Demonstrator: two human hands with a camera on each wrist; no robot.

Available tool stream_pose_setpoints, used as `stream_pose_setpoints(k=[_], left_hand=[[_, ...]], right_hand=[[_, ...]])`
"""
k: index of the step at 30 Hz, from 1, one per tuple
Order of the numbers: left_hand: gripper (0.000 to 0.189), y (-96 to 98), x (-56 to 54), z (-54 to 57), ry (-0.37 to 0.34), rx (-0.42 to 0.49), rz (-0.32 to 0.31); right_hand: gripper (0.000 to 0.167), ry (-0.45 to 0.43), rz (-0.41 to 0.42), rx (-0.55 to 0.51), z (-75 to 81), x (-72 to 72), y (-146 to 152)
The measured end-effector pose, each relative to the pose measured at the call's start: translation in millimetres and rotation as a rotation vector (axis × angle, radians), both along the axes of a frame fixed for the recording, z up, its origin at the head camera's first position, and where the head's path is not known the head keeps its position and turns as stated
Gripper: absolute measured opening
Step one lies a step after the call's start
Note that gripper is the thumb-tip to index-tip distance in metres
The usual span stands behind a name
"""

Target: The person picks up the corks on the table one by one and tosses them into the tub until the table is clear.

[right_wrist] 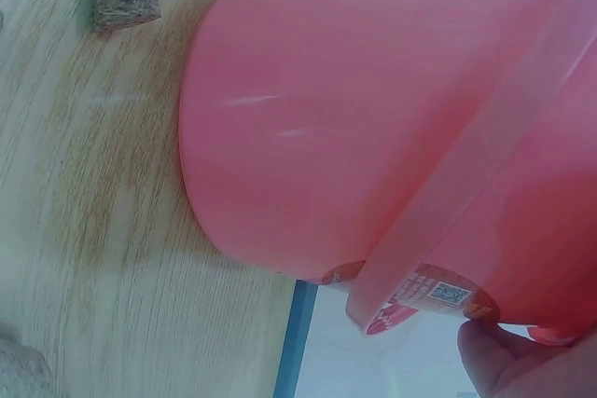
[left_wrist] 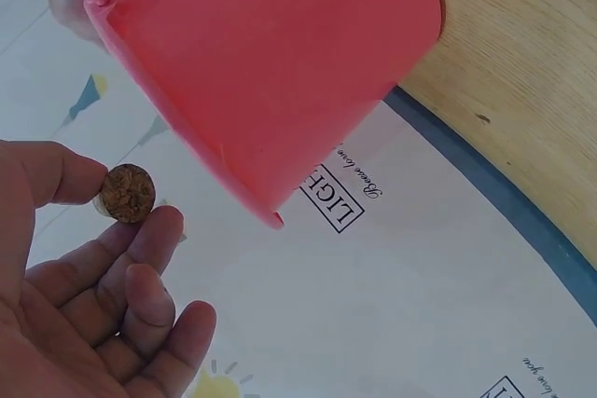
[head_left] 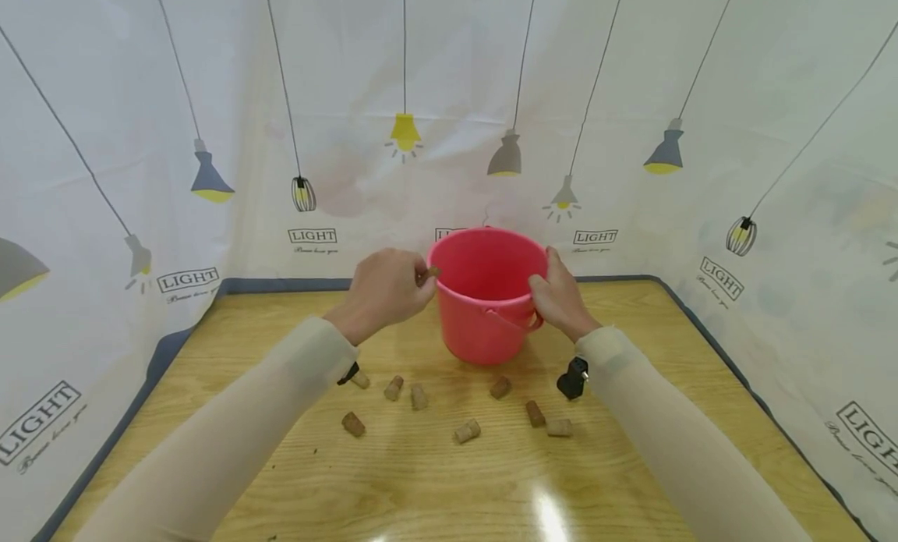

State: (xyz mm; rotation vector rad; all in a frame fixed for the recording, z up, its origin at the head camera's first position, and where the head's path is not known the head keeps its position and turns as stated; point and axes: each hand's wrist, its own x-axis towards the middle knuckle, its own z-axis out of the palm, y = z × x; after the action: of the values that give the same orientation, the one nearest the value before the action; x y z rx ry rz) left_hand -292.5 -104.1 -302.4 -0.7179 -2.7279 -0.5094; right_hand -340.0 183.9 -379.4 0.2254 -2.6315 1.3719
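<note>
A pink bucket (head_left: 484, 331) with a hanging handle stands toward the back of the wooden table. My left hand (head_left: 393, 288) is at the left of its rim and pinches a cork (left_wrist: 129, 193) between thumb and fingertips; in the left wrist view the cork's round end shows, apart from the bucket wall. My right hand (head_left: 561, 296) grips the rim on the right side, thumb toward the opening. The bucket's bottom inside is hidden from the head view. Several corks lie scattered in front of the bucket, among them a dark one (head_left: 354, 424) and a pale one (head_left: 467, 430).
A white cloth printed with hanging lamps (head_left: 404, 132) encloses the table (head_left: 421, 495) at the back and both sides, with a dark blue border along the edge. Two more corks, one reddish (head_left: 535, 413) and one pale (head_left: 560, 427), lie near the right forearm.
</note>
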Motion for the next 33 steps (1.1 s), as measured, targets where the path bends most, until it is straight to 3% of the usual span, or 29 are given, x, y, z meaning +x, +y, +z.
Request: stream_pose_setpoints(k=[12,27,33], left_hand=[[0.028,15.0,-9.6,-0.1,-0.007,-0.003,0.007],[0.021,32.6,-19.2,-8.7,0.085,-0.111,0.030],[0.019,42.8,-22.4,-8.7,0.098,-0.108,0.018]], right_hand=[[0.074,-0.013,-0.003,0.008,-1.2,0.5,0],[0.073,-0.014,-0.009,0.016,-1.9,0.7,-1],[0.072,0.001,-0.012,0.013,-1.1,-1.1,0]])
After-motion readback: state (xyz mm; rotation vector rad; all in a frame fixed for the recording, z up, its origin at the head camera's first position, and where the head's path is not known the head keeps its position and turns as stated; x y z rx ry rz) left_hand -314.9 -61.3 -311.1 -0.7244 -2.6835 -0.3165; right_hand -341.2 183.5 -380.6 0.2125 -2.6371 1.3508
